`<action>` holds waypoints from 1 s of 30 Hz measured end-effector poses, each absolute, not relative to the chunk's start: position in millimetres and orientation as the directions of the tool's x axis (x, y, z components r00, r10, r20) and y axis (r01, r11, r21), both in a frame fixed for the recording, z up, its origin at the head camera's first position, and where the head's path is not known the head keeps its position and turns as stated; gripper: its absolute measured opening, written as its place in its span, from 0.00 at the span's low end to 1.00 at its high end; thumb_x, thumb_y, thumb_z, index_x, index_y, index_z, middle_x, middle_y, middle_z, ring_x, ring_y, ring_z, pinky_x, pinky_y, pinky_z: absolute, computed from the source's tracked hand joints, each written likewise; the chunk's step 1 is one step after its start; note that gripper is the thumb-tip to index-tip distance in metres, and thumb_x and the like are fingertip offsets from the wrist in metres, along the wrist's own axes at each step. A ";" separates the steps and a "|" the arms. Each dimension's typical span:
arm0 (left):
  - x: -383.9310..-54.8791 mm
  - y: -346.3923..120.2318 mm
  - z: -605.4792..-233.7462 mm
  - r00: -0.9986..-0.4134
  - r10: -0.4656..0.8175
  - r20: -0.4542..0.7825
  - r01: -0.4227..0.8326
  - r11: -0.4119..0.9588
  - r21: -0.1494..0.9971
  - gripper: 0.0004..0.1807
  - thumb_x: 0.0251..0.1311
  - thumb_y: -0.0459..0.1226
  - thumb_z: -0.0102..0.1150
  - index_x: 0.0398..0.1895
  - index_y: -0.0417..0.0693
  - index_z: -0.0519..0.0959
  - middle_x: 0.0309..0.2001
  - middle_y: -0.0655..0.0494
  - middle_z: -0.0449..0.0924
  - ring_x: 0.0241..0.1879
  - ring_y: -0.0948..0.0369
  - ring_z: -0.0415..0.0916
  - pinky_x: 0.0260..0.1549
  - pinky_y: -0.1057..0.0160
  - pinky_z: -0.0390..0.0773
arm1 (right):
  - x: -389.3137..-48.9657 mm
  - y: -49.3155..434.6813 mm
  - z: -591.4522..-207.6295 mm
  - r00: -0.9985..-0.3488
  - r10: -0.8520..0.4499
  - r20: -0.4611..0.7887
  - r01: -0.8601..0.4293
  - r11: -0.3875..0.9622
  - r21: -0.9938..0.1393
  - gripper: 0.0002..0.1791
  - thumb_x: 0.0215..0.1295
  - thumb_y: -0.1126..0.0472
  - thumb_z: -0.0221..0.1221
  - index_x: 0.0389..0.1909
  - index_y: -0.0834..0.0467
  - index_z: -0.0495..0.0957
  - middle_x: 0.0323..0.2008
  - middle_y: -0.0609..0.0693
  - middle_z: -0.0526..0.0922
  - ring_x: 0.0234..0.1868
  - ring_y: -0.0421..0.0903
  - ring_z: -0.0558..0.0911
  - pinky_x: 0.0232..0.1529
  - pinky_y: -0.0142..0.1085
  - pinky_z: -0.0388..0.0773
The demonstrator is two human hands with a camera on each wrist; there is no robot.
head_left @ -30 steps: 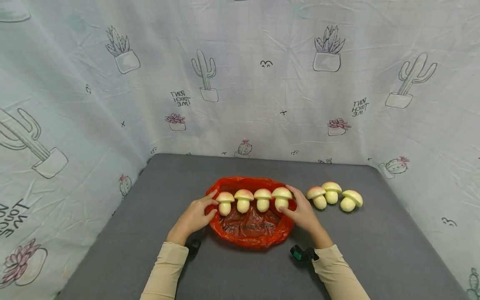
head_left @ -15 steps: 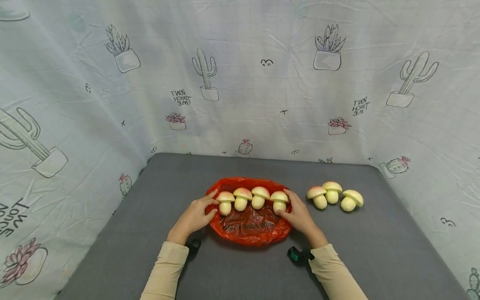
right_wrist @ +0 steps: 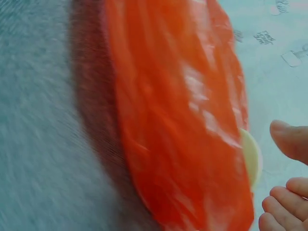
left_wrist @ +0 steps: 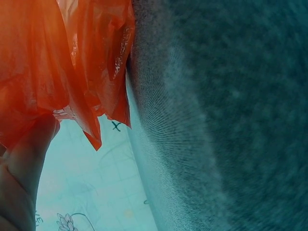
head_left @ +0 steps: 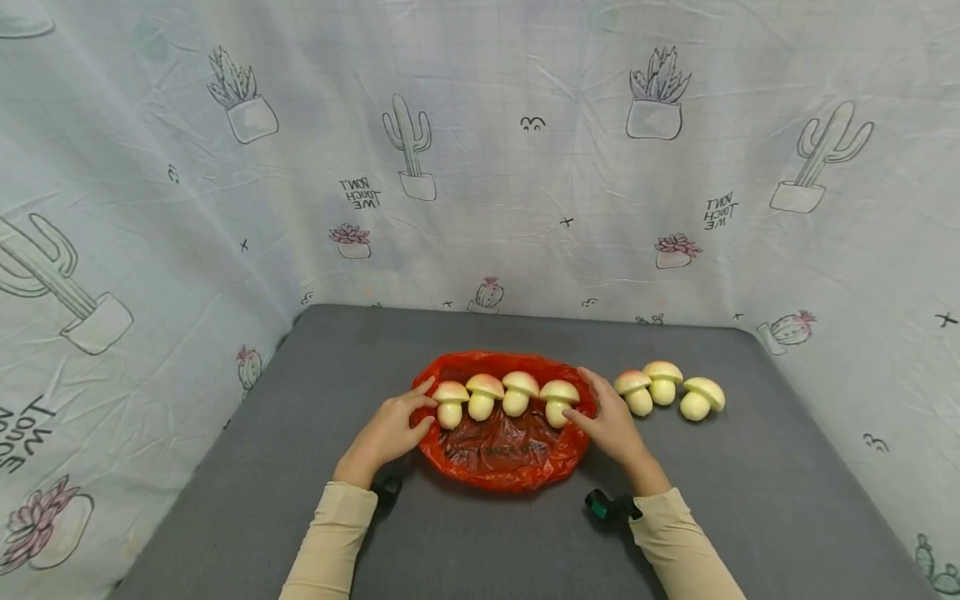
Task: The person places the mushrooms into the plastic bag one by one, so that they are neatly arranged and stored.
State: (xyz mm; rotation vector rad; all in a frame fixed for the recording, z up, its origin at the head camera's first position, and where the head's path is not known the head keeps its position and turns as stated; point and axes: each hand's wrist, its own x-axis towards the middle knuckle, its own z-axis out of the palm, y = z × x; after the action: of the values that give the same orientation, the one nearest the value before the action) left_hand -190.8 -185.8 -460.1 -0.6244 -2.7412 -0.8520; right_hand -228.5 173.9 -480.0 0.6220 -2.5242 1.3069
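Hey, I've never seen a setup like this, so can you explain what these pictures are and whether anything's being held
There's no machine here, just a person's two bare hands. The wide view comes from a camera worn on the head, looking forward and down. The two close views come from cameras on the wrists, mostly showing the red bag from the side.

The bag sits open on a grey table, with four mushroom-shaped pieces in a row inside. Three more pieces lie on the table to the right.

The left hand is at the bag's left edge; I can't tell how firmly it grips. The right hand is open beside the rightmost piece in the bag, seemingly holding nothing.
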 end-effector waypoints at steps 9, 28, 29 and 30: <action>-192.5 -186.3 -460.2 -0.891 0.333 0.308 0.448 0.752 0.483 0.11 0.58 0.33 0.60 0.44 0.40 0.82 0.66 0.45 0.67 0.48 0.51 0.78 0.41 0.57 0.76 | -208.7 186.2 -449.2 -0.904 -0.241 0.352 -0.426 0.459 -0.779 0.38 0.57 0.69 0.63 0.67 0.72 0.58 0.65 0.71 0.63 0.66 0.67 0.63 0.63 0.54 0.62; -190.0 -185.9 -457.9 -0.898 0.334 0.288 0.438 0.753 0.492 0.12 0.58 0.33 0.60 0.45 0.39 0.81 0.67 0.45 0.66 0.56 0.47 0.74 0.50 0.51 0.76 | -204.4 248.4 -453.1 -0.883 -0.084 0.462 -0.430 0.541 -0.723 0.35 0.55 0.74 0.63 0.63 0.75 0.61 0.60 0.75 0.66 0.63 0.67 0.64 0.61 0.15 0.56; -189.7 -185.6 -458.6 -0.899 0.332 0.286 0.436 0.753 0.493 0.12 0.59 0.33 0.60 0.45 0.39 0.81 0.67 0.45 0.66 0.56 0.47 0.75 0.49 0.52 0.76 | -205.5 253.7 -454.8 -0.883 -0.078 0.462 -0.426 0.544 -0.722 0.35 0.55 0.73 0.63 0.64 0.74 0.61 0.61 0.75 0.65 0.63 0.67 0.63 0.61 0.13 0.54; -189.4 -185.4 -459.1 -0.899 0.330 0.287 0.434 0.752 0.496 0.13 0.58 0.33 0.60 0.46 0.39 0.81 0.67 0.45 0.66 0.56 0.47 0.75 0.50 0.51 0.76 | -207.8 259.8 -458.3 -0.887 -0.068 0.456 -0.413 0.558 -0.720 0.36 0.56 0.71 0.63 0.65 0.73 0.60 0.62 0.74 0.65 0.63 0.68 0.63 0.61 0.13 0.53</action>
State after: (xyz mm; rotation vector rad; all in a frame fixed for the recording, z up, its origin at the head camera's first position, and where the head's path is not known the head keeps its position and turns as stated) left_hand -189.4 -185.4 -459.1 -0.6091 -2.7677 -0.8500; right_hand -207.8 259.8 -458.3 0.3914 -2.4184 1.2599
